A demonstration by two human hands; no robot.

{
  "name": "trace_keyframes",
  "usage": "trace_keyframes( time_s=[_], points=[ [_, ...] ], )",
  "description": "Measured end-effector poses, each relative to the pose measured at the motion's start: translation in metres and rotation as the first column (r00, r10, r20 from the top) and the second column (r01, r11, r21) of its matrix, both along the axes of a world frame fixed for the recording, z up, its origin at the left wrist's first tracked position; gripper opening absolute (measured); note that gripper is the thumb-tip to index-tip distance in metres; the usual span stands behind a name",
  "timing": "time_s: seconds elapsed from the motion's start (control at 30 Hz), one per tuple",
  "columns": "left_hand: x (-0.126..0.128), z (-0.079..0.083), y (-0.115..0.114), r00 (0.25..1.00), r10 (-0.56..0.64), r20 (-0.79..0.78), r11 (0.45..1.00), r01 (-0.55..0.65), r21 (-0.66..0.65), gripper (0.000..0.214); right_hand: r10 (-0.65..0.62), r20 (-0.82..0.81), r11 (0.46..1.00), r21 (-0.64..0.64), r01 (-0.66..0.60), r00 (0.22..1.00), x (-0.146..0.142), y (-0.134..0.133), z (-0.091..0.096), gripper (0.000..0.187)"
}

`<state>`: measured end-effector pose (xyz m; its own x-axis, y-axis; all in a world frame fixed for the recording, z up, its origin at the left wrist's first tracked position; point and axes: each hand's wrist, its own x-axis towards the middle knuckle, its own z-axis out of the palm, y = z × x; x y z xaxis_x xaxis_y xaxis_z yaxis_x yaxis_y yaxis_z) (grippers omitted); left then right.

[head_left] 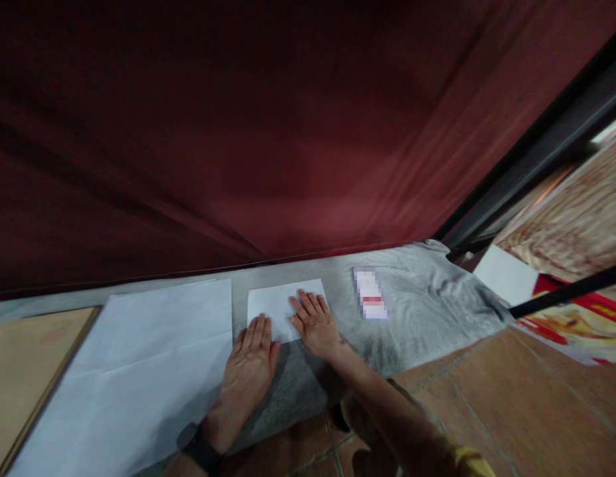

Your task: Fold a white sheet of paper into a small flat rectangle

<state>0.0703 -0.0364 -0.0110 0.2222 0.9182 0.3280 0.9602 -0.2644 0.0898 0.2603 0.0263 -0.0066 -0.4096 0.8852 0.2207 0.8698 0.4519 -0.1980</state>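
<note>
A small white sheet of paper (281, 301), perhaps folded, lies flat on a grey cloth (298, 384). My left hand (252, 358) rests its fingertips on the sheet's lower left corner, palm down with the fingers stretched out. On the right part of the same sheet my right hand (315, 323) lies flat, fingers spread. Neither hand grips anything. Left of them is a much larger white sheet (154, 364) with a crease across it. A flat white item with a red band (371, 295), blurred out, lies to the right.
A tan board or folder (34, 358) with a dark edge sits at the far left. Behind the cloth hangs a dark red curtain (298, 146). Black bars (536, 146) slant along the right side. Below, a tiled floor (526, 397) carries a red and yellow printed package (581, 321).
</note>
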Motion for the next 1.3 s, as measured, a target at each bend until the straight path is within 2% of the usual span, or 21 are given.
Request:
trace_keyframes(
  time_s=[0.17, 0.3, 0.47, 0.6, 0.8, 0.97, 1.13, 1.3],
  points=[
    [0.005, 0.008, 0.009, 0.999, 0.022, 0.04, 1.0, -0.022, -0.011, 0.055, -0.021, 0.0, 1.0, 0.004, 0.021, 1.0, -0.001, -0.001, -0.003, 0.052],
    [0.022, 0.015, 0.022, 0.997, 0.025, 0.068, 1.0, -0.023, -0.017, 0.058, -0.015, -0.034, 1.0, 0.006, 0.016, 0.999, -0.002, -0.002, -0.006, 0.051],
    [0.044, 0.012, 0.047, 0.999, -0.027, 0.042, 0.998, 0.029, -0.053, 0.061, 0.009, -0.033, 1.0, -0.006, -0.009, 0.999, 0.0, -0.002, -0.008, 0.052],
    [0.044, 0.007, 0.06, 1.0, 0.002, 0.013, 0.996, 0.0, -0.092, 0.064, 0.013, -0.056, 1.0, 0.019, -0.012, 0.998, 0.0, -0.001, -0.011, 0.052],
    [0.03, -0.001, 0.051, 0.999, 0.041, -0.004, 0.998, -0.041, -0.043, 0.061, 0.007, -0.068, 1.0, 0.01, -0.007, 0.998, 0.004, 0.002, -0.011, 0.048],
    [0.019, -0.003, 0.042, 0.996, 0.093, -0.011, 0.994, -0.094, -0.054, 0.063, -0.011, -0.056, 0.998, 0.056, 0.014, 0.998, 0.008, 0.003, -0.012, 0.05],
    [0.016, -0.002, 0.039, 0.991, 0.136, -0.021, 0.988, -0.137, -0.072, 0.062, -0.09, 0.001, 0.991, 0.098, 0.09, 0.996, 0.02, 0.009, -0.015, 0.05],
    [0.02, 0.002, 0.038, 0.988, 0.151, -0.046, 0.985, -0.154, -0.077, 0.06, -0.173, 0.043, 0.982, 0.086, 0.168, 0.984, 0.025, 0.02, -0.007, 0.05]
  ],
)
